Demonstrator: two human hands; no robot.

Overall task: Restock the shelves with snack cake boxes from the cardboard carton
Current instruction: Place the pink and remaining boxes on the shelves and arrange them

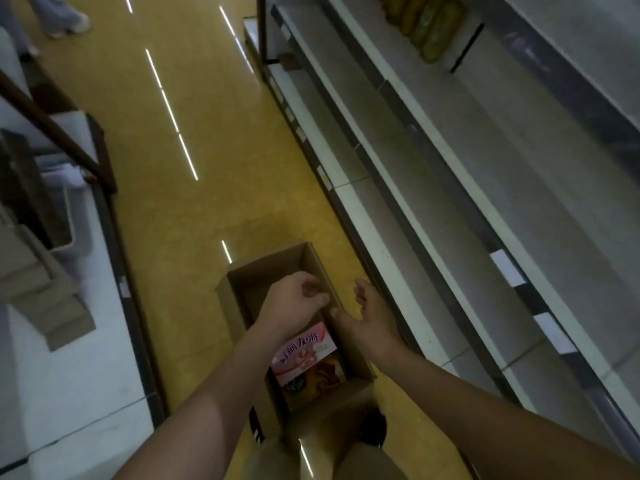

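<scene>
- Head view: the cardboard carton (270, 265) stood open on the yellow floor (194, 220), just in front of the person's knees.
- A pink snack cake box (304, 351) lay in the near end of the carton, face up and partly under the left forearm. A darker pack (325, 375) showed just nearer than it, too dim to tell what it was. The far half of the carton looked bare down to the cardboard.
- The left hand (294, 303) hung over the middle of the carton with its fingers loosely curled and nothing in them.
- The right hand (370, 317) was over the carton's right wall with its fingers spread and nothing in it. The two hands were close but not touching, and neither touched the pink box.
- The shelves (450, 174) ran along the right of the carton, their lower tiers mostly bare. A few yellow-green packets (426, 26) sat on a tier well beyond the carton.
- Someone's legs (62, 19) showed far beyond the carton, to its left.
- Judged step: reaching in for a box, with no grasp made yet.
- The next move would call for lowering both hands to the near end, taking the pink box by its sides, lifting it clear of the carton walls, and carrying it right to a bare tier.
</scene>
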